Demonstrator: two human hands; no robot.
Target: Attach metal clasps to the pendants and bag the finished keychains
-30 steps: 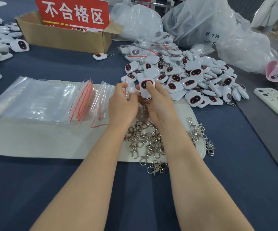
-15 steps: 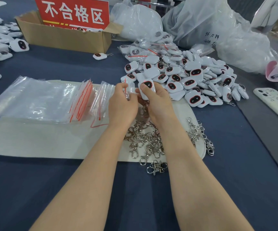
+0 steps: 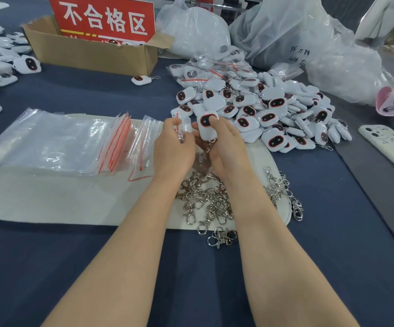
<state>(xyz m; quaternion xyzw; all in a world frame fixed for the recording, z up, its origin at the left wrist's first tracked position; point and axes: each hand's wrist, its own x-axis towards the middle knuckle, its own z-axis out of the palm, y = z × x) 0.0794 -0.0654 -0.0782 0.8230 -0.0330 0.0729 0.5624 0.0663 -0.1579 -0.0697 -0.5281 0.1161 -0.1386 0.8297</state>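
Red sign (image 3: 104, 18) stood in the cardboard box (image 3: 90, 55), with white characters that read 不合格区. Right of the box, a large clear plastic bag (image 3: 285, 31) carried black handwriting: 96, followed by characters too blurred to read.

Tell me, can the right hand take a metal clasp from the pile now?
Probably not yet. The right hand grips a white pendant, so its grip is full. The clasp pile lies close on the mat, near its wrist, and no object blocks the way.
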